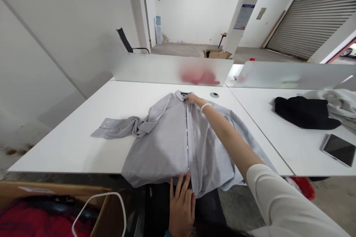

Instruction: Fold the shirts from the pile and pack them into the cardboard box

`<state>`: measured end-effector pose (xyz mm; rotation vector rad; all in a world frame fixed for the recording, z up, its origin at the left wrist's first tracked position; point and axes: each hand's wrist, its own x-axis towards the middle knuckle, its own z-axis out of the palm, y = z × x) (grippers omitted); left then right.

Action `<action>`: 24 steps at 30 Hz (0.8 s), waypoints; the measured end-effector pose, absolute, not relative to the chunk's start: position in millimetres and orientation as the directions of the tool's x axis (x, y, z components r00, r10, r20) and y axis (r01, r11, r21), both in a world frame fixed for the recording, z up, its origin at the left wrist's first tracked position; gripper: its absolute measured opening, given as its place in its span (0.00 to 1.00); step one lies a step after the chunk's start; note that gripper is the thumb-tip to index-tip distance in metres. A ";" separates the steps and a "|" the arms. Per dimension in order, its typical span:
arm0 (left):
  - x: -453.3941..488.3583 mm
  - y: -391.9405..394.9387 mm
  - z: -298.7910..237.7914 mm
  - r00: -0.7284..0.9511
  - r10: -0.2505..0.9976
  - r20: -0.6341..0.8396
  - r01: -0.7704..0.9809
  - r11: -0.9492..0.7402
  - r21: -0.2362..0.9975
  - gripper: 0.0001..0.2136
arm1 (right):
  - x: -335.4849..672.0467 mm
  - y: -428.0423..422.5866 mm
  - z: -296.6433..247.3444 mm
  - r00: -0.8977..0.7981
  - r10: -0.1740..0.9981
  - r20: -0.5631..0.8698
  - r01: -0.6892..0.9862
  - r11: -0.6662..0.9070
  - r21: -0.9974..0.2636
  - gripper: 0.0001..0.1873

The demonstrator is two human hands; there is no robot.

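A grey button-up shirt [158, 148] lies spread front side up, its collar toward the far side and its hem hanging over the near table edge. Its left-lying sleeve is bent and crumpled, with the cuff out to the side. My right hand [191, 99] reaches across the shirt and pinches the front just below the collar. At the hem, my left hand [181, 203] lies with fingers stretched out, the tips touching the cloth by the button strip. Part of the shirt's right-lying side is hidden under my right arm.
The shirt is on a white table [69, 129] backed by a frosted divider [150, 68]. To the right are black cloth [303, 113], light cloth [345, 102] and a dark-screened tablet [339, 150]. A cardboard box [69, 189] with red cloth stands at the lower left.
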<state>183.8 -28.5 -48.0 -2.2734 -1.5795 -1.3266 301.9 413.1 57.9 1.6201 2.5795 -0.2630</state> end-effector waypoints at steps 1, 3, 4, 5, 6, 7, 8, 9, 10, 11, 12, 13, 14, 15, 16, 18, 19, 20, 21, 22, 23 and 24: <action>184.0 -28.0 -46.4 0.090 0.729 0.679 0.786 -0.471 0.402 0.09 | 300.4 415.3 59.8 -0.424 0.890 -0.166 0.905 0.413 -0.098 0.25; 183.2 -27.0 -42.8 0.070 0.730 0.680 0.775 -0.469 0.424 0.09 | 296.6 420.7 64.5 -0.400 0.900 -0.176 0.917 0.390 -0.091 0.23; 182.3 -26.5 -41.0 0.057 0.733 0.678 0.771 -0.464 0.436 0.09 | 294.4 423.5 66.7 -0.387 0.904 -0.179 0.922 0.378 -0.085 0.21; 181.4 -26.0 -39.3 0.043 0.736 0.676 0.767 -0.457 0.450 0.09 | 292.1 425.8 68.4 -0.375 0.910 -0.177 0.927 0.367 -0.078 0.20; 180.3 -25.4 -37.5 0.028 0.742 0.670 0.765 -0.448 0.463 0.09 | 290.0 427.7 69.3 -0.363 0.916 -0.170 0.932 0.356 -0.070 0.19; 179.2 -24.8 -35.8 0.021 0.750 0.661 0.765 -0.438 0.472 0.10 | 288.0 429.0 69.3 -0.352 0.922 -0.160 0.936 0.346 -0.063 0.18; 178.1 -24.1 -34.3 0.019 0.758 0.652 0.766 -0.430 0.478 0.10 | 286.3 429.7 68.2 -0.342 0.928 -0.148 0.940 0.337 -0.056 0.17; 177.1 -23.4 -32.7 0.018 0.765 0.644 0.767 -0.424 0.482 0.10 | 284.9 429.9 66.1 -0.333 0.933 -0.137 0.943 0.329 -0.050 0.16; 176.3 -22.6 -31.3 0.014 0.769 0.639 0.766 -0.420 0.488 0.10 | 283.8 429.5 63.1 -0.325 0.937 -0.128 0.946 0.322 -0.044 0.14; 175.7 -21.7 -29.8 0.008 0.769 0.639 0.760 -0.420 0.496 0.10 | 283.1 428.8 59.4 -0.318 0.940 -0.120 0.948 0.316 -0.038 0.13; 175.3 -20.7 -28.4 0.001 0.768 0.641 0.751 -0.424 0.507 0.10 | 282.9 427.8 55.2 -0.314 0.943 -0.112 0.950 0.312 -0.033 0.12; 175.0 -19.7 -27.1 -0.008 0.764 0.645 0.739 -0.430 0.519 0.09 | 283.3 426.6 50.9 -0.312 0.945 -0.099 0.950 0.311 -0.029 0.12; 174.9 -18.6 -25.9 -0.017 0.760 0.650 0.729 -0.435 0.528 0.09 | 284.2 425.3 46.7 -0.314 0.946 -0.083 0.950 0.312 -0.028 0.13; 175.0 -17.5 -25.0 -0.021 0.756 0.654 0.724 -0.440 0.531 0.08 | 285.6 424.0 42.9 -0.319 0.946 -0.064 0.948 0.317 -0.030 0.14; 175.3 -16.5 -24.4 -0.022 0.753 0.658 0.724 -0.442 0.530 0.07 | 287.4 422.6 39.6 -0.326 0.944 -0.043 0.945 0.325 -0.034 0.14; 176.6 -14.9 -24.8 -0.027 0.743 0.669 0.731 -0.441 0.520 0.07 | 291.8 420.3 34.5 -0.342 0.940 -0.001 0.939 0.342 -0.047 0.15; 177.6 -14.4 -25.6 -0.029 0.738 0.675 0.736 -0.441 0.514 0.06 | 293.8 419.4 32.7 -0.348 0.937 0.017 0.936 0.349 -0.054 0.16; 178.8 -14.0 -26.8 -0.029 0.732 0.681 0.739 -0.443 0.508 0.06 | 295.4 418.7 31.2 -0.352 0.935 0.033 0.934 0.353 -0.060 0.16; 179.9 -13.7 -27.9 -0.033 0.725 0.688 0.740 -0.445 0.505 0.06 | 296.5 418.2 29.8 -0.353 0.934 0.047 0.932 0.356 -0.066 0.16; 180.9 -13.3 -28.9 -0.036 0.720 0.693 0.738 -0.448 0.504 0.06 | 296.9 417.9 28.5 -0.352 0.934 0.059 0.932 0.356 -0.072 0.16; 181.5 -12.7 -29.3 -0.034 0.718 0.695 0.737 -0.451 0.503 0.06 | 296.6 417.7 27.1 -0.350 0.934 0.069 0.932 0.355 -0.078 0.16; 181.5 -11.7 -29.1 -0.024 0.721 0.693 0.737 -0.456 0.499 0.06 | 295.6 417.6 25.6 -0.345 0.935 0.079 0.933 0.351 -0.084 0.15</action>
